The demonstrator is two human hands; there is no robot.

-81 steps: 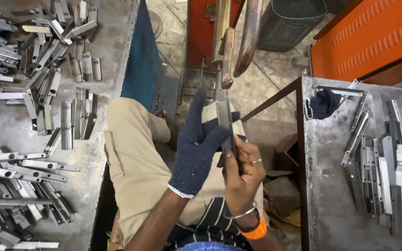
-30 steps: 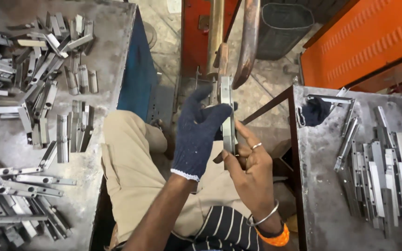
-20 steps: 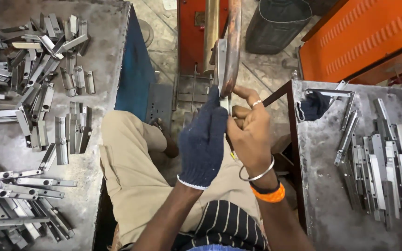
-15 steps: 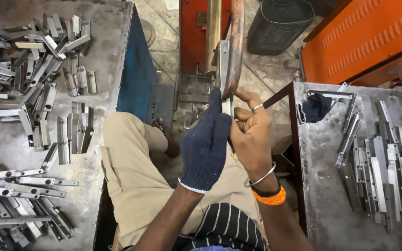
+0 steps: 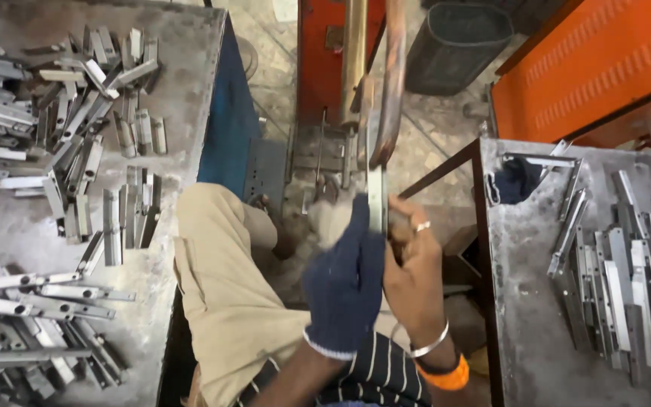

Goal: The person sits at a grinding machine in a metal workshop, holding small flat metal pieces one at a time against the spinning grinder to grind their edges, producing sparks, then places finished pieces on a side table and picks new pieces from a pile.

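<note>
Both hands, gloved left hand (image 5: 344, 283) and bare right hand (image 5: 414, 275), had stayed clamped on the metal strip (image 5: 376, 200), now raised toward 12 o'clock between the machine's arms (image 5: 374, 79).

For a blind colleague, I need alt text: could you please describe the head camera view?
A person's gloved left hand and bare right hand together hold a narrow metal strip upright beneath the two copper-coloured machine arms. Grey metal tables on both sides carry many similar metal pieces.
</note>
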